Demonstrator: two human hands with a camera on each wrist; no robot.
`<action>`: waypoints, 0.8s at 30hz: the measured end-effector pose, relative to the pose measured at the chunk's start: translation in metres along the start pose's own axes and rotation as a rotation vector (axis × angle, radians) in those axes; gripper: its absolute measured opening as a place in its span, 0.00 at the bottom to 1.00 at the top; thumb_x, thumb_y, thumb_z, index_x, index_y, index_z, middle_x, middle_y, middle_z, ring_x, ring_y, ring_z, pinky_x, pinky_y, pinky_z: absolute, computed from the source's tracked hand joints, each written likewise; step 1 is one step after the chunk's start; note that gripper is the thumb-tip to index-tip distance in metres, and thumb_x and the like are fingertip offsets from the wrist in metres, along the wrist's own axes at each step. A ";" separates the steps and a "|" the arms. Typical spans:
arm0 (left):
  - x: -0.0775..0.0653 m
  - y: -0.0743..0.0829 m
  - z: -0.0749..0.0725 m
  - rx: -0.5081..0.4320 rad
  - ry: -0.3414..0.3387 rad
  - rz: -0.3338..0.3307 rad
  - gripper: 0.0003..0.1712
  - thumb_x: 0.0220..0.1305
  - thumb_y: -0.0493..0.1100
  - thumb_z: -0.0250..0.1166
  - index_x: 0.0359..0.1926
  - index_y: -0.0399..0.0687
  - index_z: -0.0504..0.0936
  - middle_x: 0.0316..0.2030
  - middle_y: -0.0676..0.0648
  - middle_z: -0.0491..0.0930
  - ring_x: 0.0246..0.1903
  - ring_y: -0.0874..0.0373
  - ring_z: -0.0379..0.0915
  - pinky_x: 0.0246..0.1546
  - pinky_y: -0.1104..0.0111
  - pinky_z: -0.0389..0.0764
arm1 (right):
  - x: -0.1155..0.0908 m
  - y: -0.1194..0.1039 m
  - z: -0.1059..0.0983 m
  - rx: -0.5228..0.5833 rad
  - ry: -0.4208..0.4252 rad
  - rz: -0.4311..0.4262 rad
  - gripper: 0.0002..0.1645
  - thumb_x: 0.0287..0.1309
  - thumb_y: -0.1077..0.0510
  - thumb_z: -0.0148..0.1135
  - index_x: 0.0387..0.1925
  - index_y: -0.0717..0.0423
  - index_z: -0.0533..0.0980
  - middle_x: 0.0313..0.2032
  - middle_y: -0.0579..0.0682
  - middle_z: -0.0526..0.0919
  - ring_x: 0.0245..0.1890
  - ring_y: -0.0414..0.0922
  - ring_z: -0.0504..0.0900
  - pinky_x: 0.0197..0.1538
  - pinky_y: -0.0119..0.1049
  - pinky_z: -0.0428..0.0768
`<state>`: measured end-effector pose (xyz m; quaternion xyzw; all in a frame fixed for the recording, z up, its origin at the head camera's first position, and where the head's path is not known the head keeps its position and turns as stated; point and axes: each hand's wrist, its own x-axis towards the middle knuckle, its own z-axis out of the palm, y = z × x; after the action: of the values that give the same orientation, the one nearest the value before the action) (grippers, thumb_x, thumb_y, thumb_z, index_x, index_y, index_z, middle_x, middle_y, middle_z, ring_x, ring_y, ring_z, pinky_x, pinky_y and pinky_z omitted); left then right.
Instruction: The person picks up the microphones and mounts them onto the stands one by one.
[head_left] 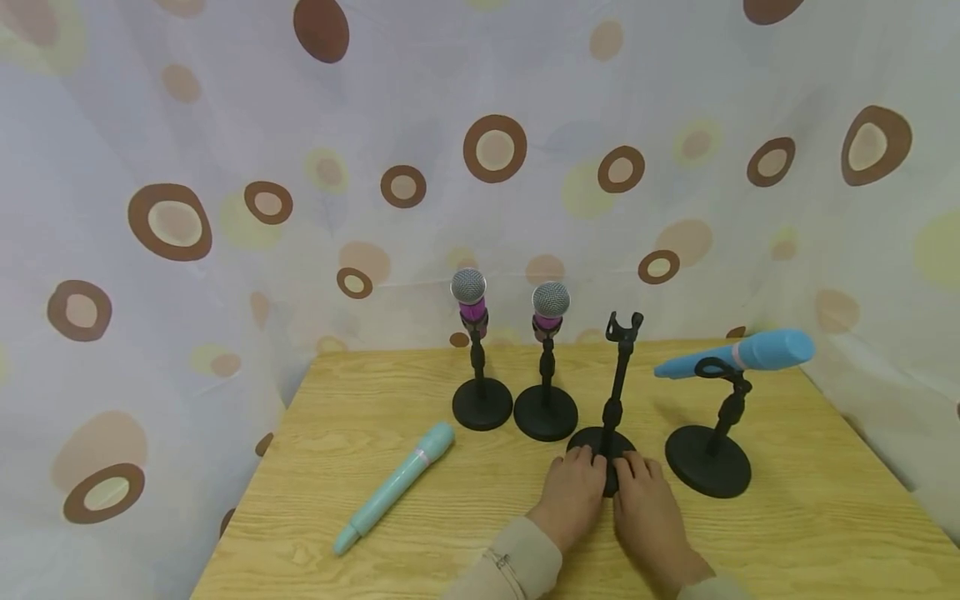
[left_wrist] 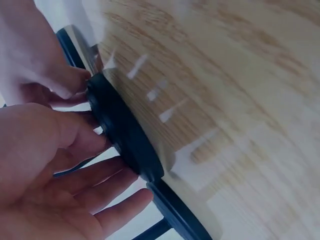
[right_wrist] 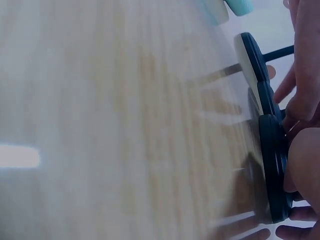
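Note:
A black microphone stand (head_left: pixel 617 379) with a bare clip on top stands upright on the table. My left hand (head_left: pixel 572 493) holds the near left part of its round base, and my right hand (head_left: pixel 649 512) holds the near right part. From the left wrist view, the left fingers (left_wrist: pixel 112 172) reach over the dark base (left_wrist: pixel 125 130), which lies flat on the wood. The right wrist view shows the right hand (right_wrist: pixel 305 170) at the base's edge, partly cut off by the frame. A mint-green microphone (head_left: pixel 396 486) lies left of the hands.
Two stands behind to the left carry microphones with silver mesh heads and purple bodies (head_left: pixel 472 308) (head_left: pixel 548 319). On the right, another stand (head_left: pixel 708 461) bears a blue microphone (head_left: pixel 772 350), tilted. A patterned curtain (head_left: pixel 420 83) hangs behind the wooden table (head_left: pixel 300 467).

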<state>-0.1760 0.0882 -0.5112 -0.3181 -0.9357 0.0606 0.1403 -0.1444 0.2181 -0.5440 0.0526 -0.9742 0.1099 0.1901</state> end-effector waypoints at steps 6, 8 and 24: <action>-0.003 -0.003 -0.010 0.087 -0.049 -0.023 0.11 0.65 0.50 0.68 0.47 0.56 0.84 0.41 0.55 0.81 0.39 0.63 0.78 0.35 0.74 0.81 | -0.008 -0.007 0.000 0.027 -0.005 0.001 0.20 0.55 0.67 0.63 0.50 0.68 0.76 0.53 0.66 0.77 0.52 0.63 0.75 0.53 0.58 0.79; -0.004 -0.004 -0.012 0.092 -0.066 -0.035 0.12 0.64 0.51 0.68 0.47 0.56 0.85 0.42 0.55 0.81 0.39 0.63 0.78 0.34 0.73 0.81 | -0.010 -0.010 0.000 0.043 -0.001 -0.003 0.20 0.54 0.67 0.63 0.50 0.67 0.76 0.52 0.66 0.77 0.52 0.63 0.75 0.53 0.58 0.79; -0.025 -0.024 -0.010 -0.101 -0.194 -0.051 0.32 0.54 0.61 0.72 0.59 0.57 0.81 0.61 0.55 0.76 0.61 0.60 0.73 0.43 0.68 0.85 | -0.022 -0.030 0.002 0.100 0.002 0.005 0.19 0.52 0.67 0.64 0.48 0.65 0.79 0.54 0.64 0.78 0.53 0.62 0.75 0.54 0.57 0.79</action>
<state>-0.1681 0.0543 -0.5021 -0.2935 -0.9545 0.0405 0.0343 -0.1206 0.1894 -0.5487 0.0597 -0.9674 0.1588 0.1879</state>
